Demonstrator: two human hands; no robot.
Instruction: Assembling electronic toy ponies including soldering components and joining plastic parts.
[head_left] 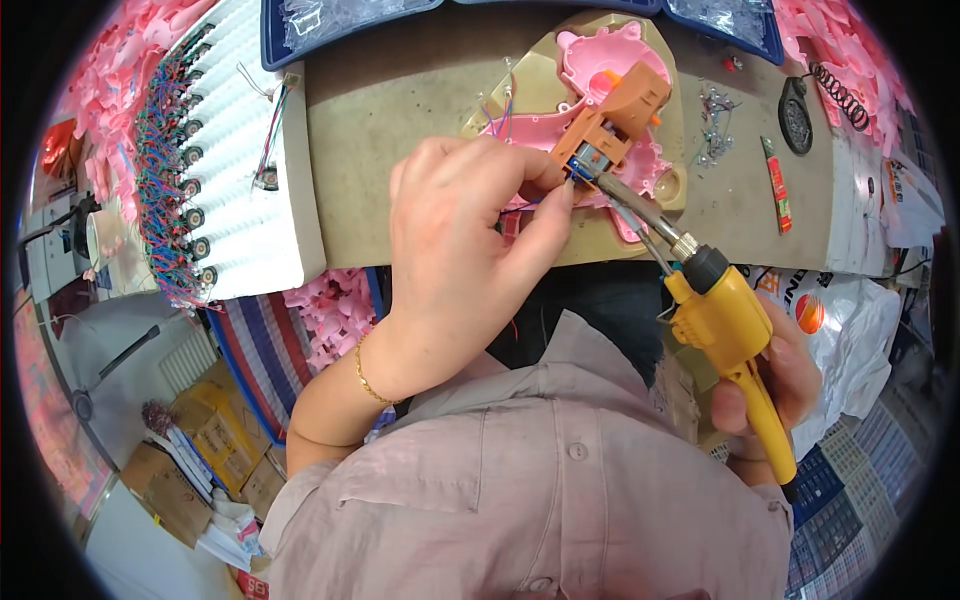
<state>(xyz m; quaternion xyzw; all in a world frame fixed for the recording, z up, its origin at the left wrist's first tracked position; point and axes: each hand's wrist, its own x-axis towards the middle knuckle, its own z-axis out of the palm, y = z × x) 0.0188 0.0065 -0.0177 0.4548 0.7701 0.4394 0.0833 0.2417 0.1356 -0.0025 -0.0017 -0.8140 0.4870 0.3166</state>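
My left hand [465,215] is closed, thumb and forefinger pinching a thin blue wire [574,172] at the end of a small silver motor [592,157]. The motor sits in an orange plastic gearbox [638,100], which lies in a pink animal-shaped plastic shell [610,50]. Beneath the shell is a beige holder [545,75] on the table. My right hand [792,378] grips the handle of a yellow soldering gun [728,325]. Its metal tip reaches the motor's end, close to my left fingertips; exact contact there is too small to make out.
At the left, a white foam tray [250,215] holds several small round speakers with coloured wires. Blue bins [345,30] line the table's back. A red-green tube [776,185], a black coiled cord [838,95] and loose wired bits [716,125] lie right.
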